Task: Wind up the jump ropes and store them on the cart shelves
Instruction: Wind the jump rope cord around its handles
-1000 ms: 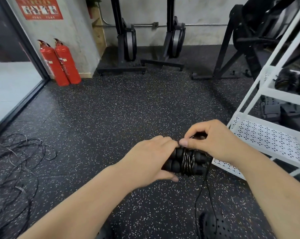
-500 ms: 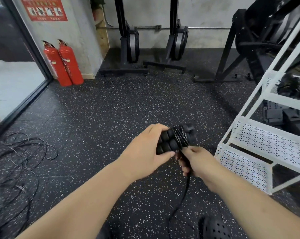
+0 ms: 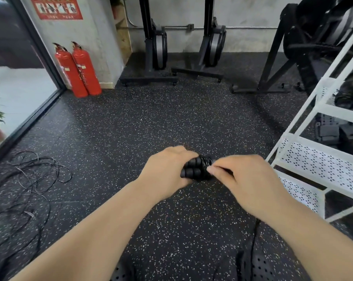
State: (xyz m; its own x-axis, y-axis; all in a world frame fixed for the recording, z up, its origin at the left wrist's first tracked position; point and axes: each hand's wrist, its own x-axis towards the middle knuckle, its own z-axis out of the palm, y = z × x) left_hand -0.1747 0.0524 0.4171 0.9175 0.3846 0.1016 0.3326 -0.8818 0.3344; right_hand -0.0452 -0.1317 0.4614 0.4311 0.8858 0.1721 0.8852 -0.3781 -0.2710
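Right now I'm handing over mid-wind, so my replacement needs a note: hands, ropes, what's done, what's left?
Left hand grips the two black foam rope handles side by side.
Right hand pinches the thin black cord at the wraps; its tail hangs below.
Done: several turns wound; dark bundles lie on the white perforated metal cart.
Left: finish winding, shelve it, then the tangled black ropes at far left.
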